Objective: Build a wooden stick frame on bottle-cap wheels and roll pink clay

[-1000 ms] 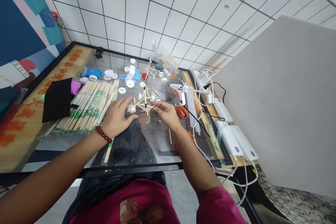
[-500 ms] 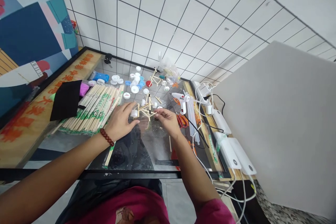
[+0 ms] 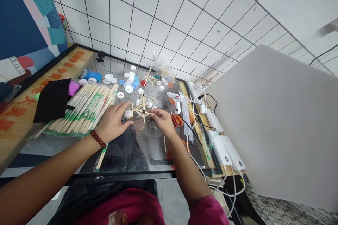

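Observation:
A small frame of wooden sticks (image 3: 143, 108) with white bottle caps as wheels stands on the glass tabletop between my hands. My right hand (image 3: 161, 120) pinches the right end of the frame with thumb and fingertips. Beside the frame's left side, my left hand (image 3: 113, 121) has its thumb and fingers apart, the fingertips close to a white cap (image 3: 128, 113); whether they touch it is unclear. Behind the frame lie loose white and blue caps (image 3: 129, 89). A second stick frame (image 3: 151, 78) stands farther back, near a red cap (image 3: 143, 83).
Wrapped chopsticks (image 3: 84, 110) and a black sheet (image 3: 52, 100) lie at the left. On the right are a white glue gun (image 3: 175, 101), clear glue sticks (image 3: 188, 119), red-handled scissors (image 3: 176, 120), cables and white power banks (image 3: 219, 147). A plastic bag (image 3: 164, 70) sits at the back.
The whole view has shifted, so the table and hands appear a little farther left. Both hands keep nearly the same pose around the stick frame.

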Demonstrator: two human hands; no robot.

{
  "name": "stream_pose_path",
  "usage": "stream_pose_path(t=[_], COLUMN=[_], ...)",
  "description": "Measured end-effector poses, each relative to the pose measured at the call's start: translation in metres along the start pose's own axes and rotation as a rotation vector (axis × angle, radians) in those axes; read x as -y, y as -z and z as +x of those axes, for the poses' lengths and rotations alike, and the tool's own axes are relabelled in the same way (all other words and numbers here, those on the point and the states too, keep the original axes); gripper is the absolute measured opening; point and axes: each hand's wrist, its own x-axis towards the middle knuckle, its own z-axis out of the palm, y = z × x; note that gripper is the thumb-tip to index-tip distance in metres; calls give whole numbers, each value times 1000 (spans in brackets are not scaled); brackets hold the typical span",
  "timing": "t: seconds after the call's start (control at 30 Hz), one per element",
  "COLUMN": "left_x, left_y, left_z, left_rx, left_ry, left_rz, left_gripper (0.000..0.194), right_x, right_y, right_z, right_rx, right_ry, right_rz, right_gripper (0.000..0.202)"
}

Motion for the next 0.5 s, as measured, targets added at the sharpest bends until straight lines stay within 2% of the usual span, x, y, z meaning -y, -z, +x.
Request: stream_pose_path(t=[0.5], left_x=[2], left_y=[-1], left_z=[0], left_rx=[11], left_ry=[-8], left_rz=[-9], left_gripper=[67], right_x=[0], right_y=[-1], right_z=[0], right_rx=[-5], right_ry=[-10], right_rz=[0], right_gripper=[27])
